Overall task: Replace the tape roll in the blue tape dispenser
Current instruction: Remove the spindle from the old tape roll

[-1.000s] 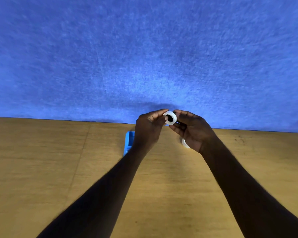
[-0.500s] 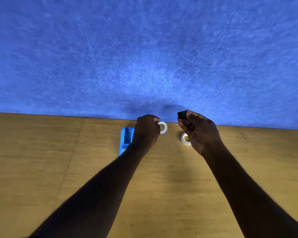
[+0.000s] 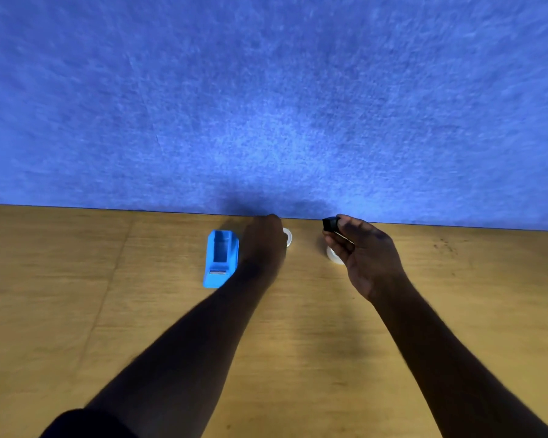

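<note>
A: Dispenser (image 3: pixel 221 258) sits left of centre on the wooden table (image 3: pixel 76 311), near the far blue wall (image 3: pixel 266 90), cradle empty. Left hand (image 3: pixel 264 245) is down over a white roll (image 3: pixel 288 238) just right of it; can't tell if the fingers are gripping it or resting on it.

B: Right hand (image 3: pixel 366 251)?

A: Pinching the small black core (image 3: pixel 330 224), lifted off the table. Second white roll (image 3: pixel 333 255) lies under that hand.

B: Next step, I'd guess: seat the core in the fresh roll. Line the core square with the roll's hole, push straight, no tilt. Check the tape end feeds toward the cutter before dropping it in the cradle.
</note>
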Action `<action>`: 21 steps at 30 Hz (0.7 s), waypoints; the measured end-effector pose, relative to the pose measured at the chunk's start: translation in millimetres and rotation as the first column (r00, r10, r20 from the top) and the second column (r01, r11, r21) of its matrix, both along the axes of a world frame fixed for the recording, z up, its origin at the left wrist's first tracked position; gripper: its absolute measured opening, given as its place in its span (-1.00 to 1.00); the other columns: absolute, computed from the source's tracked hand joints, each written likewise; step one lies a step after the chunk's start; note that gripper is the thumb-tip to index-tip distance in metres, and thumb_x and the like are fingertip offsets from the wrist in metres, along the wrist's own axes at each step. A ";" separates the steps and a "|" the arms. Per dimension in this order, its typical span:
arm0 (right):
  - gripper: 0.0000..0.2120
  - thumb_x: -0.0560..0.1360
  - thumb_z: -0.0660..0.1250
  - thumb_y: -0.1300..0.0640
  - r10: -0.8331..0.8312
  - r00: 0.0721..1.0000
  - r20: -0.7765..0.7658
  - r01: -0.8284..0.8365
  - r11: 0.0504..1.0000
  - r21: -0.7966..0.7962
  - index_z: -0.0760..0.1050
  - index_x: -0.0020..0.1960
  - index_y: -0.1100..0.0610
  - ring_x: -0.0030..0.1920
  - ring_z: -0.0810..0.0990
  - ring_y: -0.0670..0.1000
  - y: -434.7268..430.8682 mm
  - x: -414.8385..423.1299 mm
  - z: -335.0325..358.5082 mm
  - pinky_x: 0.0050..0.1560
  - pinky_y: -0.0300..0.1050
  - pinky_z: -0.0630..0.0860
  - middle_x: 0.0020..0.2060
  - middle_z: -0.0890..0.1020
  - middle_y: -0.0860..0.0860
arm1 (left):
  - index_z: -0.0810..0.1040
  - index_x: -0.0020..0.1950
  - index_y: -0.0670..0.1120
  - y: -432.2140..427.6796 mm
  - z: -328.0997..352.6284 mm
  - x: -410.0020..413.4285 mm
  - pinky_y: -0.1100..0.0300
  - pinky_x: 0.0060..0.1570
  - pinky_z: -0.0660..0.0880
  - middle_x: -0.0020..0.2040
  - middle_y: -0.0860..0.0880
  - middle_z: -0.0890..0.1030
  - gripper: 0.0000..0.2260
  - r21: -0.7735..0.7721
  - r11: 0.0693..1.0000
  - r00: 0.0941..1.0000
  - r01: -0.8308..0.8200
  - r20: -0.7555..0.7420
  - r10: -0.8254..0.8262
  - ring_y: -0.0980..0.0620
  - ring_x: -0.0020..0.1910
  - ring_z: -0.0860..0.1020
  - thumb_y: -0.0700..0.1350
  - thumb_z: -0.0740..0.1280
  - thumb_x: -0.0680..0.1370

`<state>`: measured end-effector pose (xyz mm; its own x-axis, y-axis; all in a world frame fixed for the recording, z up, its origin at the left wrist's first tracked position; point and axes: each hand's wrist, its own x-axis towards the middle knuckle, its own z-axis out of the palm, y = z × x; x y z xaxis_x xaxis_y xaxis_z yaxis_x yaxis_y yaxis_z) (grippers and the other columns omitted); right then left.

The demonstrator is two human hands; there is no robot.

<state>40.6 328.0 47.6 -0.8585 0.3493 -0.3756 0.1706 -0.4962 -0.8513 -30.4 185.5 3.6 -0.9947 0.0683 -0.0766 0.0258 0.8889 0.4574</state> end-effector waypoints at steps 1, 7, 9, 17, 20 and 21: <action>-0.92 0.53 0.35 0.27 -0.003 1.000 0.003 0.003 1.000 0.000 0.57 0.00 0.27 -0.12 0.67 0.07 -0.1 -0.2 0.1 0.01 -0.12 0.63 -0.16 0.66 0.11 | 0.62 0.12 -0.17 0.6 0.2 1.5 0.06 -0.02 0.49 0.12 -0.19 0.65 -0.79 -0.008 1.000 1.000 0.001 -0.007 -0.001 -0.18 0.14 0.60 -0.31 0.27 0.54; -0.85 0.53 0.34 0.29 -0.025 1.000 -0.005 0.025 0.999 -0.023 0.55 0.08 0.31 -0.07 0.67 0.10 -3.6 -0.7 1.4 0.05 -0.11 0.62 -0.12 0.65 0.14 | 0.64 0.16 -0.18 4.1 12.7 16.4 0.09 0.09 0.47 0.13 -0.16 0.68 -0.76 0.247 0.969 0.989 -0.005 -0.142 0.042 -0.14 0.16 0.60 -0.22 0.26 0.57; -0.83 0.53 0.32 0.30 -0.024 1.000 -0.015 0.023 0.999 -0.025 0.53 0.11 0.33 -0.05 0.66 0.12 -5.5 -0.1 2.9 0.07 -0.09 0.61 -0.10 0.64 0.16 | 0.64 0.24 -0.18 4.1 20.7 25.2 0.28 0.16 0.47 0.17 -0.13 0.69 -0.74 0.484 0.875 0.990 -0.010 -0.120 0.078 -0.03 0.17 0.63 -0.22 0.30 0.58; -0.86 0.56 0.27 0.36 0.041 0.998 -0.057 -0.035 0.994 0.103 0.53 0.09 0.34 -0.04 0.67 0.08 -18.7 3.8 3.8 0.01 -0.14 0.64 -0.09 0.66 0.18 | 0.70 -0.01 0.13 -2.1 28.9 46.3 0.07 0.09 0.59 -0.06 0.08 0.74 -0.82 0.865 0.481 0.982 -0.145 0.184 -0.035 0.14 -0.06 0.68 0.03 0.50 0.40; -0.87 0.55 0.28 0.37 0.066 0.996 -0.062 -0.059 0.992 0.114 0.55 0.06 0.33 -0.05 0.69 0.07 -19.3 3.2 0.4 0.04 -0.11 0.64 -0.10 0.69 0.17 | 0.68 -0.20 0.25 -1.9 27.7 46.6 0.15 -0.02 0.54 -0.23 0.15 0.72 -0.80 0.881 0.456 0.986 -0.126 0.163 -0.042 0.23 -0.22 0.62 -0.09 0.52 0.46; -0.87 0.55 0.28 0.36 0.074 0.995 -0.062 -0.066 0.991 0.113 0.55 0.07 0.33 -0.04 0.69 0.07 -19.5 3.0 -0.6 0.04 -0.10 0.64 -0.09 0.69 0.17 | 0.68 -0.19 0.24 -2.0 27.1 45.3 0.14 -0.02 0.54 -0.23 0.14 0.72 -0.79 0.881 0.457 0.986 -0.123 0.160 -0.043 0.23 -0.22 0.61 -0.12 0.51 0.47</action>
